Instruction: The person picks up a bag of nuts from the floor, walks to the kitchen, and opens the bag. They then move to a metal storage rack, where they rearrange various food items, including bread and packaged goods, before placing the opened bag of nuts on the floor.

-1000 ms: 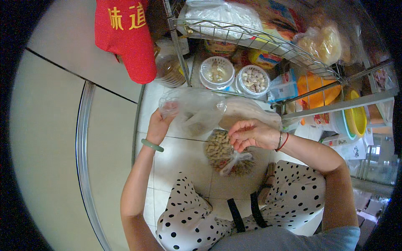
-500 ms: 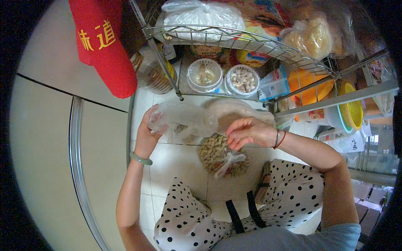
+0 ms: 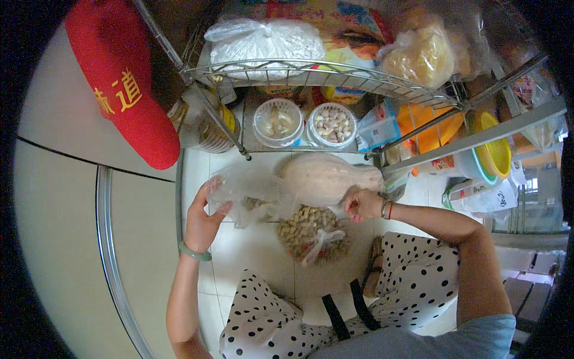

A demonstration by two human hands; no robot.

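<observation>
My left hand (image 3: 206, 215) grips a thin, translucent plastic bag (image 3: 248, 191) between thumb and fingers. The crumpled bag stretches rightward over the floor, and a small brownish patch shows in or through its lower part. On the tiles between my knees sits a knotted clear bag of peanuts in the shell (image 3: 305, 230). To its upper right, my right hand (image 3: 363, 206) has its fingers curled in beside a large pale gourd-like thing (image 3: 326, 178). Whether those fingers hold anything is hidden.
A wire rack (image 3: 269, 66) stands ahead, with a white-filled plastic bag (image 3: 269, 45) on its shelf. Below are a tub of garlic bulbs (image 3: 332, 124), another white tub (image 3: 278, 122) and a large jar (image 3: 209, 125). A red cloth (image 3: 128, 90) hangs left; yellow basket (image 3: 495, 149) right.
My right hand has moved right, away from the plastic bag, and its fingers have curled in. My left hand still grips the bag, slightly lower in view. The view has shifted a little.
</observation>
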